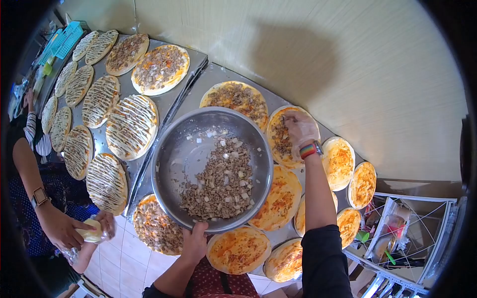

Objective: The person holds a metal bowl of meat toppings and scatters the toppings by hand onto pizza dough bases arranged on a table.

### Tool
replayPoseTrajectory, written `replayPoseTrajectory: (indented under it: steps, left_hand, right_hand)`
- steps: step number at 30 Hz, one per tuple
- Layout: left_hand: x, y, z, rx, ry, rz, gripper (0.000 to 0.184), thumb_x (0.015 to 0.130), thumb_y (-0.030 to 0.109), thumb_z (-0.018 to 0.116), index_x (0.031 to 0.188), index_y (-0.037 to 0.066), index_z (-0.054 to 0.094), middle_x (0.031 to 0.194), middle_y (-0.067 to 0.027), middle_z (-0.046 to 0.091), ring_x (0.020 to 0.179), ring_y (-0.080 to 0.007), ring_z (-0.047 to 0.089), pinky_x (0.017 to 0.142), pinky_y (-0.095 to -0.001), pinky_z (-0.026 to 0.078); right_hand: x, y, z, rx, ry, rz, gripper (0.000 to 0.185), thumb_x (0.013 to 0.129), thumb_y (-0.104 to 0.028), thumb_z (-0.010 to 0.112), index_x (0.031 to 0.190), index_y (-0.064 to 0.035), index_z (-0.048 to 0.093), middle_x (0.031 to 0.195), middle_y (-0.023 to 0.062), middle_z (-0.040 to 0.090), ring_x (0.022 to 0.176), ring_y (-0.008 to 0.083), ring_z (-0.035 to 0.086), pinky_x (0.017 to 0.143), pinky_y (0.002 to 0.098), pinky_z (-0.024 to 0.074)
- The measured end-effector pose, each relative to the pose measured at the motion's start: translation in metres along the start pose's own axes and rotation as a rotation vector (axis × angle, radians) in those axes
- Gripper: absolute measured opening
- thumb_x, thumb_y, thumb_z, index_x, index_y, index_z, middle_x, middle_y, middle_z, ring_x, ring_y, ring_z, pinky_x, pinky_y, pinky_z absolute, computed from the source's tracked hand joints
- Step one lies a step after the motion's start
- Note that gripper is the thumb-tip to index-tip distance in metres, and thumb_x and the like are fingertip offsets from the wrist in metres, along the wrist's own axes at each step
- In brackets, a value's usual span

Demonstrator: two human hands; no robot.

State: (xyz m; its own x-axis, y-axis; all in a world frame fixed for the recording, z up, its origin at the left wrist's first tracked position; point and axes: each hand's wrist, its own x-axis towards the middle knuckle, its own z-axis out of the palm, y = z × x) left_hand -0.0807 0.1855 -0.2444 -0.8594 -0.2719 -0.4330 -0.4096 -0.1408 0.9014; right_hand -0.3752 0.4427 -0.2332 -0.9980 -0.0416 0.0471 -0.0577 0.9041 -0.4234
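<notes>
1. Two hands are at work; the left hand (194, 244) clamps the near rim of a steel bowl (171, 166), thumb over the edge, its other fingers largely hidden beneath.
2. Just beyond that thumb, inside the bowl, lies crumbled brown filling (218, 186) mixed with pale cubes, heaped toward the near and right side.
3. The right hand (300, 130), apparently in a thin clear glove, reaches past the bowl, its fingers over a partly topped dough round (279, 141). They are blurred, so I cannot tell whether they are spread or pinching filling.
4. Behind the right fingers, at the wrist, is a rainbow-striped band (309, 150).
5. Left of the right fingertips, past the bowl's far rim, sits a filling-covered round (236, 97).
6. Right of the right fingers, and nearer the body, lie orange-sauced rounds (339, 164).
7. Well left of the left fingers, another person's hands (64, 231) hold a clear plastic bag (90, 232) with pale contents.
8. Beyond those, white-striped rounds (131, 126) cover a metal tray (166, 104).
</notes>
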Motion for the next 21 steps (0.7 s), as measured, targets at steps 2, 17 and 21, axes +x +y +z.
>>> replayPoseTrajectory:
  steps: [2,17,21]
  left_hand:
    - [0.002,0.009,0.003,-0.056,-0.010,-0.027,0.020,0.069,0.000,0.046,0.087,0.004,0.037,0.075,-0.0049,0.046,0.068,-0.0163,0.050,0.060,-0.0295,0.043]
    - [0.006,0.034,-0.003,-0.488,0.098,-0.444,0.017,0.069,0.000,0.045,0.085,0.005,0.039,0.073,-0.0047,0.047,0.066,-0.0162,0.052,0.059,-0.0302,0.045]
    - [0.007,0.037,-0.003,-0.611,0.047,-0.375,0.019,0.070,-0.001,0.043,0.087,0.003,0.039,0.075,-0.0068,0.049,0.072,-0.0190,0.054,0.063,-0.0340,0.047]
  right_hand:
    - [0.000,-0.019,0.001,-0.148,-0.101,-0.181,0.017,0.064,-0.010,0.051,0.079,-0.0084,0.059,0.084,0.0122,0.056,0.083,0.0259,0.052,0.074,0.0315,0.0402]
    - [-0.056,-0.019,0.014,-0.253,-0.076,-0.439,0.026,0.061,-0.002,0.049,0.086,-0.0054,0.055,0.086,0.0092,0.052,0.082,0.0251,0.051,0.069,0.0315,0.0436]
    - [-0.077,-0.010,0.010,-0.261,-0.059,-0.489,0.026,0.061,-0.004,0.053,0.086,-0.0050,0.055,0.092,0.0085,0.051,0.080,0.0246,0.052,0.066,0.0329,0.0440]
